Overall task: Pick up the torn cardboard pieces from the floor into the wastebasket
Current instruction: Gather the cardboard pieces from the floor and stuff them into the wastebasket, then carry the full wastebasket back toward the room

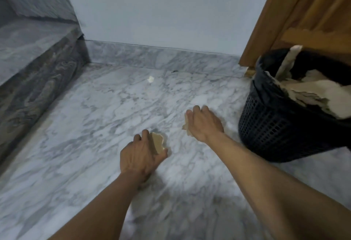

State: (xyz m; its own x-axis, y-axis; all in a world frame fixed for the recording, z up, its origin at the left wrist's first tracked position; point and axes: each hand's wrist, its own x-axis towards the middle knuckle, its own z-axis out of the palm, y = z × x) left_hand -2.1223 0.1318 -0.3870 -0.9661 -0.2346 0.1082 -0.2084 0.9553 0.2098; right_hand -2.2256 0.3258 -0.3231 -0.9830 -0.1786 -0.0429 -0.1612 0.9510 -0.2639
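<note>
My left hand (141, 156) grips a small tan cardboard piece (158, 142) between thumb and curled fingers, low over the marble floor. My right hand (204, 122) holds another torn cardboard piece (186, 128), mostly hidden under the palm, with only its left edge showing. The black mesh wastebasket (275, 125) stands to the right of my right hand, lined with a black bag and filled with large torn cardboard pieces (311, 89). One tiny pale scrap (150, 79) lies on the floor further back near the wall.
A dark marble step (38, 53) rises on the left. A marble skirting and a pale wall (161, 11) close the back. A wooden door frame (296, 21) stands behind the wastebasket. White-grey marble floor (95, 125) spreads around both hands.
</note>
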